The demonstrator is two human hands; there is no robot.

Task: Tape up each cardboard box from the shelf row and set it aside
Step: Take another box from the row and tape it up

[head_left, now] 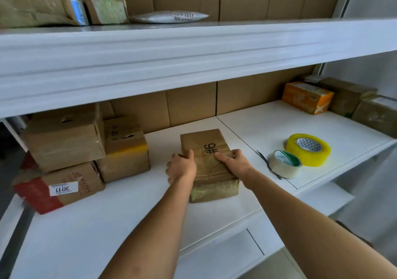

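The cardboard box (209,162), marked 9#, is gripped at its left edge by the left hand (181,167); the right hand (233,161) is pressed flat on top.

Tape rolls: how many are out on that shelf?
2: a wide yellow tape roll and, touching its left side, a smaller whitish tape roll, both right of the hands. Others may be hidden.

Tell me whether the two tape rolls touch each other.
Cannot tell. In the head view the clear tape roll overlaps the yellow tape roll, hiding any gap.
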